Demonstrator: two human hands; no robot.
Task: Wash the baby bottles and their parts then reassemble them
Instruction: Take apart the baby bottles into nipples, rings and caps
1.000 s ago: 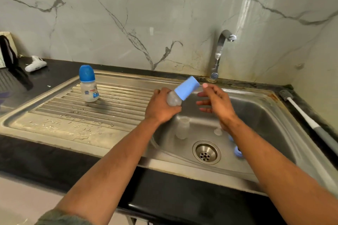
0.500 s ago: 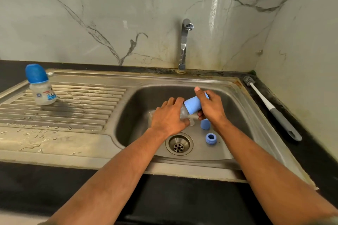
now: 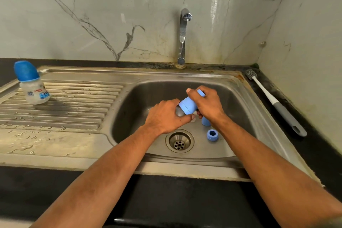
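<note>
Your two forearms enter from the bottom edge, both bare from elbow to wrist. Your left hand (image 3: 166,114) and right hand (image 3: 208,105) are bare: no gloves, rings, watch or bands visible. Fingernails short, where visible.

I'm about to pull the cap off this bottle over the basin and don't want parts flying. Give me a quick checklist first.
1. Left hand holds the bottle body: ok.
2. Right hand has a grip round the light blue cap: ok.
3. Bottle held over the sink basin, so a dropped part lands inside: ok.
4. Loose blue ring lies clear of the drain: ok.
5. Tap running: no stream visible, ok.
6. Liquid left inside the bottle: cannot tell.
</note>
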